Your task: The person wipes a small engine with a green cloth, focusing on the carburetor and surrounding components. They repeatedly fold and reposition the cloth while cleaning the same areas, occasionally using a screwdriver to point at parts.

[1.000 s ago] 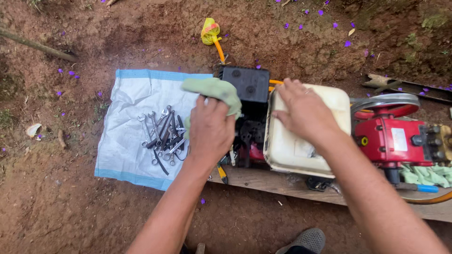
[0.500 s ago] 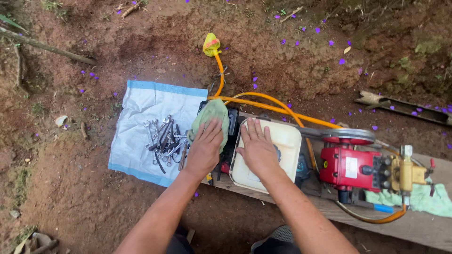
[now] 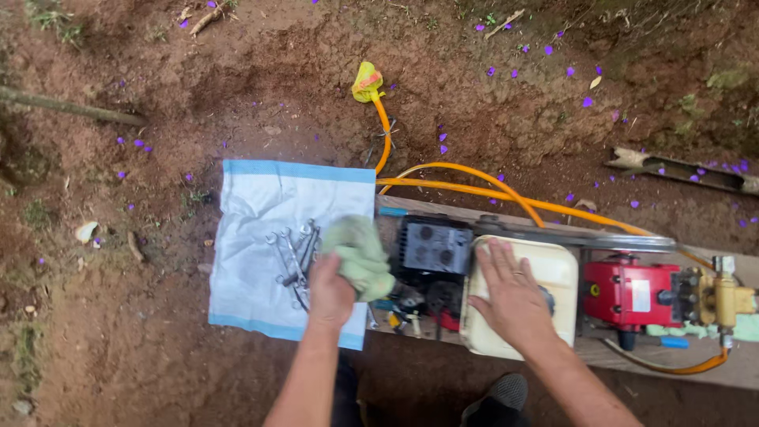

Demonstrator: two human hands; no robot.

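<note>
Looking down from the head camera, bare reddish-brown soil (image 3: 198, 372) is seen on nearly every side, with wide open ground to the left of the work and above it, broken only by scattered purple petals (image 3: 587, 102), a stick at the far left edge and a length of split wood (image 3: 680, 170) at the upper right. A white woven sack (image 3: 261, 237) with blue borders is spread flat on the soil, and a loose heap of steel spanners (image 3: 292, 257) is laid near its right half; its right edge meets the left end of a wooden plank (image 3: 735, 368) on which a small engine-driven pump is mounted. A pale green cloth (image 3: 360, 255) is gripped in the left hand (image 3: 328, 292), whose fingers are curled closed around its lower end, so that the rag is held bunched and rumpled over the sack's right edge, just beside the black engine cover (image 3: 435, 247). The right hand (image 3: 512, 296) is laid open and flat, fingers spread, on the cream fuel tank (image 3: 553, 273), with nothing grasped. To the right of the tank the red pump body (image 3: 632, 294) and its brass fittings (image 3: 723, 299) are seen, and an orange hose (image 3: 474, 186) is looped behind the machine up to a yellow end piece (image 3: 367, 81). A dark shoe (image 3: 498, 395) is visible at the lower edge.
</note>
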